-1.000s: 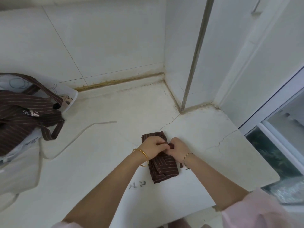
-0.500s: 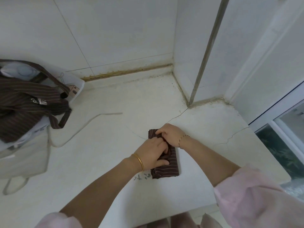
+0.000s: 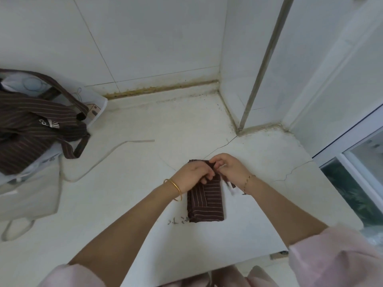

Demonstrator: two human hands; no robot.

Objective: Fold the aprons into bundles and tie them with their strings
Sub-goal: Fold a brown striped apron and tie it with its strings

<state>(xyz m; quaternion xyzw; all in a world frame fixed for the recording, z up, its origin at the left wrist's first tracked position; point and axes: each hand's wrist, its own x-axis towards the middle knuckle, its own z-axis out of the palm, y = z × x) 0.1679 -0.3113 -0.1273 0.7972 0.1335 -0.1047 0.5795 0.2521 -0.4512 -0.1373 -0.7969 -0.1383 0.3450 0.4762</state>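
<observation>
Lettering in white, only "co" legible, marks the loose brown pinstriped aprons (image 3: pixel 31 125) heaped at left; dark scribbles on the cracked white countertop (image 3: pixel 134 193) cannot be read. At centre lies the flat, rectangular apron bundle (image 3: pixel 205 201) of striped cloth; at its far end the left hand (image 3: pixel 193 172) and right hand (image 3: pixel 230 169) pinch its string (image 3: pixel 225 179) with curled fingers.

Both bare forearms are reaching forward and angling inward. The left hand (image 3: pixel 192 174) and right hand (image 3: pixel 231 169) are meeting knuckle to knuckle, palms down, curled fingers pinching the apron string (image 3: pixel 213 165).
</observation>
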